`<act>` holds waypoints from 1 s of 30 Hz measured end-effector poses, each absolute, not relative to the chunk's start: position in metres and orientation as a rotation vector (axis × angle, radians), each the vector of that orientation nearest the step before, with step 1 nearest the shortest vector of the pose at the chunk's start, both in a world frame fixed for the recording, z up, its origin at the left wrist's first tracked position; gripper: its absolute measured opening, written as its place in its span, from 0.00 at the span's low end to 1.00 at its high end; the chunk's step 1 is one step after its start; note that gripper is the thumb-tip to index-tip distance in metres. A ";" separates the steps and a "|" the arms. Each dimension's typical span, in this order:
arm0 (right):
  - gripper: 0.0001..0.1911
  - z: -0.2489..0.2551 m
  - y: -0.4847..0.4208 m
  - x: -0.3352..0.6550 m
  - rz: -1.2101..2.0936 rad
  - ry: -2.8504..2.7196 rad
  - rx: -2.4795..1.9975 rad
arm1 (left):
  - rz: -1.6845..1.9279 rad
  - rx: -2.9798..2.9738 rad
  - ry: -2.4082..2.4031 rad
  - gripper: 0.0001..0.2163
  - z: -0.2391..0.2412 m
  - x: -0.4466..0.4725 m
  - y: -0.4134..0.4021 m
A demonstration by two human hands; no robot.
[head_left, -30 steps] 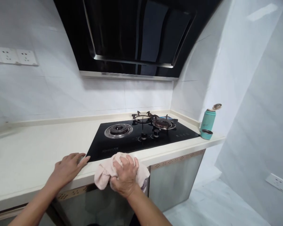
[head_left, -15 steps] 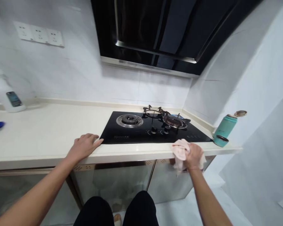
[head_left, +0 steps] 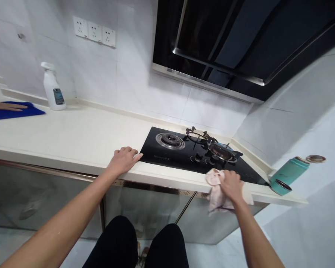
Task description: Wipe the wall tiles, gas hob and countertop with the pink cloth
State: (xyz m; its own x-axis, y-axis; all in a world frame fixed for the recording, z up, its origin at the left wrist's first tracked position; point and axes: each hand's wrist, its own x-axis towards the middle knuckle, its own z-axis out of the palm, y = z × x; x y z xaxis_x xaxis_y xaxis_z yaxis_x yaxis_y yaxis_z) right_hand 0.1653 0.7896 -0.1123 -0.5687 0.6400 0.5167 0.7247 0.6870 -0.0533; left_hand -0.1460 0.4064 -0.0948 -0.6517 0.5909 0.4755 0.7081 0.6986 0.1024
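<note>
My right hand (head_left: 231, 185) grips a pale pink cloth (head_left: 218, 199) at the front edge of the counter, just before the gas stove. Part of the cloth hangs down over the cabinet front. My left hand (head_left: 124, 160) lies on the white countertop (head_left: 80, 130) with its fingers stretched, thumb by the front left corner of the black gas stove (head_left: 159, 158). On the stove, the left burner (head_left: 170, 140) has no grate over it. A loose pot grate (head_left: 197, 137) sits behind, and the right burner (head_left: 222, 152) is beside it.
A teal thermos (head_left: 290, 173) with its lid open stands at the counter's right end, a teal cup (head_left: 280, 187) before it. At the left, another person's hand (head_left: 8, 107) presses a blue cloth (head_left: 30, 109) near a white spray bottle (head_left: 54, 91). The range hood (head_left: 209, 74) overhangs.
The view has swung left, bringing the other person's hand and more of the blue cloth into sight. My right hand still holds the pink cloth at the edge; my left hand stays by the stove corner.
</note>
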 end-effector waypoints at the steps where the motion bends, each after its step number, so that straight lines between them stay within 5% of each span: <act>1: 0.19 -0.110 0.769 0.150 -0.227 -2.438 -0.964 | -0.385 -1.016 -2.491 0.22 -0.096 -0.147 0.406; 14: 0.16 -0.077 0.539 -0.049 -0.131 -2.637 -0.046 | -0.266 -1.051 -2.493 0.15 -0.091 -0.143 0.396; 30: 0.21 -0.082 0.806 0.129 -0.333 -2.453 -1.132 | -0.447 -0.961 -2.456 0.17 -0.098 -0.144 0.405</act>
State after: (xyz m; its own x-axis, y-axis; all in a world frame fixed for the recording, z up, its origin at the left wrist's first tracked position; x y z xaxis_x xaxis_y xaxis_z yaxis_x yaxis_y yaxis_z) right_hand 0.1294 0.8064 -0.0816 -0.5826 0.6672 0.4641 0.7668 0.6406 0.0417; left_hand -0.1435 0.4053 -0.0985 -0.6486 0.5495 0.5267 0.6998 0.7027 0.1287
